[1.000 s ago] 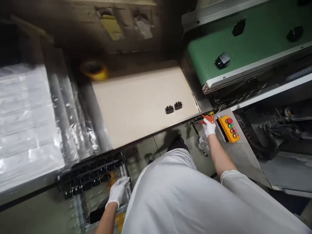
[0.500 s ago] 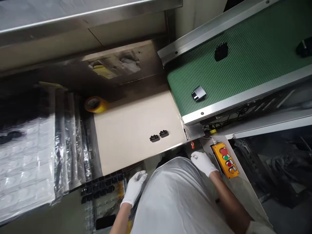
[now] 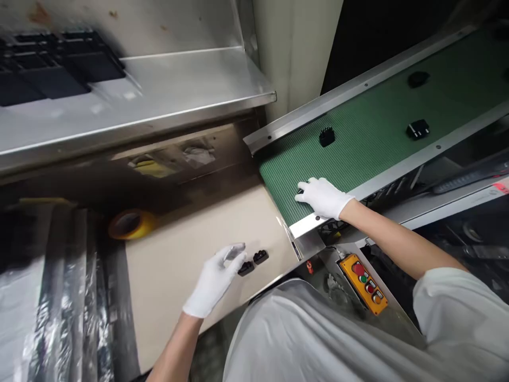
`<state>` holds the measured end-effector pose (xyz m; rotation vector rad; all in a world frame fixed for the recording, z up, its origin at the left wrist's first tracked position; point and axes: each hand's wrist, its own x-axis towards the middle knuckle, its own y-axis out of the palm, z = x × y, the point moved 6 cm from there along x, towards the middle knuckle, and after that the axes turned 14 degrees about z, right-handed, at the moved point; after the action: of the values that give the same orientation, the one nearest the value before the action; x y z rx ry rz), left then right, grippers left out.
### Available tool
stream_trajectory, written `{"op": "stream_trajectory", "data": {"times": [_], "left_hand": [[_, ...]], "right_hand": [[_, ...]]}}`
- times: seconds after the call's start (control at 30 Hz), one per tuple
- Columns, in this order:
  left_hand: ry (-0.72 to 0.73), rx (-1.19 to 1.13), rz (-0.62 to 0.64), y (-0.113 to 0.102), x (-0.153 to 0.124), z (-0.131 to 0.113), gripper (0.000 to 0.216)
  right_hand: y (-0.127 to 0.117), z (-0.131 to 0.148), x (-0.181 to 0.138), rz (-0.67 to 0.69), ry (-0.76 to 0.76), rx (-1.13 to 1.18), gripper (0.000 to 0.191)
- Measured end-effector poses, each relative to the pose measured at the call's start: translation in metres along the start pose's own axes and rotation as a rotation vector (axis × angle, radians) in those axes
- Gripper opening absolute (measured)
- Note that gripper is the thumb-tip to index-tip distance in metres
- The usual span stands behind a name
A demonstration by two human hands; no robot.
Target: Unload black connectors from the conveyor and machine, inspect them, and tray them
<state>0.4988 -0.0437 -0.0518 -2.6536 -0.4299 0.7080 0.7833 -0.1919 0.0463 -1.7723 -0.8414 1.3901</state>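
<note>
My right hand (image 3: 323,198), in a white glove, reaches over the near end of the green conveyor belt (image 3: 290,164). Its fingers are closed around a small black plastic part (image 3: 300,191), mostly hidden beneath them. Over the beige board, my left hand (image 3: 217,277), also gloved in white, is open with thumb and fingers apart and holds nothing. Just right of its fingertips, a black plastic part (image 3: 246,268) and a second black part (image 3: 261,257) lie side by side on the board (image 3: 178,276).
More black parts, one toothed (image 3: 326,136) and one boxy (image 3: 417,129), ride farther up the belt. A yellow tape roll (image 3: 131,224) stands beyond the board, with plastic-wrapped stacks (image 3: 71,297) at left. An orange button box (image 3: 363,284) sits below the conveyor; a metal shelf (image 3: 191,79) overhangs.
Both hands have risen from beside my lap: the right onto the belt, closing on a part, the left over the board near the two parts. The view has shifted.
</note>
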Motion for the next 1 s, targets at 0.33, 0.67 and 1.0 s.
{"op": "stream_trajectory", "data": {"times": [0.33, 0.67, 1.0], "left_hand": [[0.872, 0.623, -0.032, 0.035, 0.184, -0.286, 0.068], [0.667, 0.784, 0.070, 0.078, 0.322, -0.339, 0.065], [0.543, 0.364, 0.322, 0.065, 0.267, -0.341, 0.043]], "right_hand": [[0.028, 0.039, -0.080, -0.941, 0.163, 2.237, 0.040], [0.159, 0.225, -0.126, -1.190, 0.592, 3.178, 0.048], [0.136, 0.163, -0.149, -0.964, 0.393, 2.667, 0.061]]}}
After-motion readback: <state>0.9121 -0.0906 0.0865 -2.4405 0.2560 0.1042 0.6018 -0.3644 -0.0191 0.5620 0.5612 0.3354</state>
